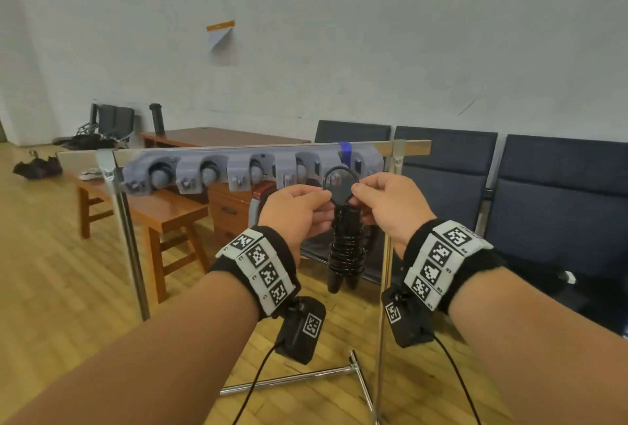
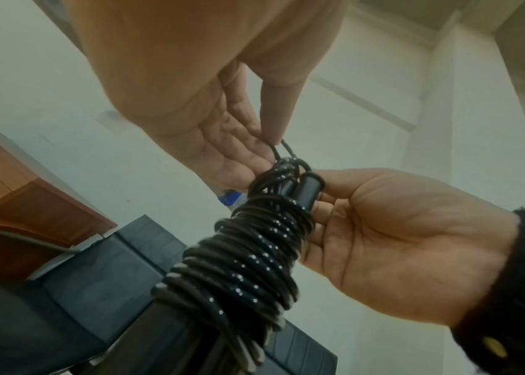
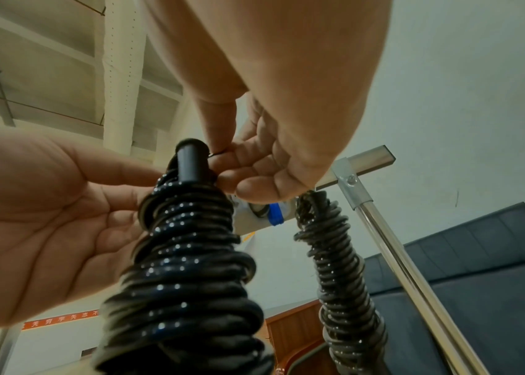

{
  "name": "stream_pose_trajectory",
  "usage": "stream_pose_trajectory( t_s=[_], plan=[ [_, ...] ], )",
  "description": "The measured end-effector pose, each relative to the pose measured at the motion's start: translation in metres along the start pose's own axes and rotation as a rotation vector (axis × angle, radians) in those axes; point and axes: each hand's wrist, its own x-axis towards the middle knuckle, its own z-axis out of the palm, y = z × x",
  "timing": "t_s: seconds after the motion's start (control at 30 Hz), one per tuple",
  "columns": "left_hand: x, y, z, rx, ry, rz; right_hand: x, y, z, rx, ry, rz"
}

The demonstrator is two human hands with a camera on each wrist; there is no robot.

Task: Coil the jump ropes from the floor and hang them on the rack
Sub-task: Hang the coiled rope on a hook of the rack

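Observation:
I hold a black jump rope (image 1: 345, 251), wound tightly round its two handles, upright in front of the grey hook rack (image 1: 238, 166). My left hand (image 1: 326, 198) and right hand (image 1: 356, 191) each pinch one side of the small free loop (image 1: 326, 177) at its top, level with the rack's right-hand hooks. The left wrist view shows my left hand (image 2: 272, 147) pinching the loop above the coil (image 2: 241, 266). In the right wrist view my right hand (image 3: 219, 154) pinches it beside a handle end (image 3: 190, 157). A second coiled rope (image 3: 334, 266) hangs from the rack near blue tape (image 3: 275, 215).
The rack sits on a chrome frame (image 1: 129, 237) whose foot bars (image 1: 289, 380) lie on the wooden floor. Dark blue chairs (image 1: 560, 203) stand behind it on the right. Wooden benches (image 1: 170, 217) and a desk (image 1: 217, 137) stand to the left.

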Motion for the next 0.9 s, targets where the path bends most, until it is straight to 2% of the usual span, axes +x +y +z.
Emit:
stream_pose_trajectory(
  t_s=[0.33, 0.47, 0.63, 0.77, 0.9],
  plan=[
    [0.022, -0.015, -0.005, 0.089, 0.009, -0.040, 0.016, 0.019, 0.016, -0.040, 0.009, 0.048],
    [0.020, -0.027, -0.009, 0.198, 0.013, -0.014, 0.012, 0.031, 0.018, -0.073, -0.017, 0.061],
    [-0.003, -0.038, -0.021, 0.448, 0.076, 0.058, -0.010, 0.041, 0.003, -0.073, -0.056, 0.060],
    [-0.050, -0.056, -0.026, 0.547, -0.088, -0.014, -0.051, 0.059, -0.017, -0.274, -0.194, 0.035],
    [-0.097, -0.098, -0.028, 0.909, -0.350, 0.001, -0.099, 0.093, -0.030, -0.617, -0.388, -0.057]
  ],
)
